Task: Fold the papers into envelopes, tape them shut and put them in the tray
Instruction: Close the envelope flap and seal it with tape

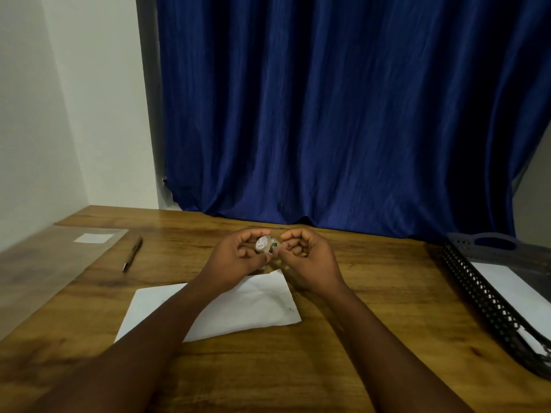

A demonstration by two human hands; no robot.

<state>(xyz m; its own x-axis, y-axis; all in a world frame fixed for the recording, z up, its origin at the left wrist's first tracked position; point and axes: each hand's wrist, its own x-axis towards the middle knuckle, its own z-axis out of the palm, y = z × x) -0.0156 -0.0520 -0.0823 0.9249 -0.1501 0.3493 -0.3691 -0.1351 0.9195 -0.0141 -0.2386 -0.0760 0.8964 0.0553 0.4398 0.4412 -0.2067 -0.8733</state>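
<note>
Head view: left hand [238,254] grips the tape roll [266,244], right hand [301,254] pinches its end above a folded, untaped paper [256,305] on the bench [372,338]; the tray [477,281] already holds white paper.

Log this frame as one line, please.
step: taping | left hand: holds tape | right hand: picks at tape end | paper: on table | tray: right

light: dim, soft | glare: faint sheen on table [372,293] | edges: blurred, wide-angle bowed | centre: sharp
</note>
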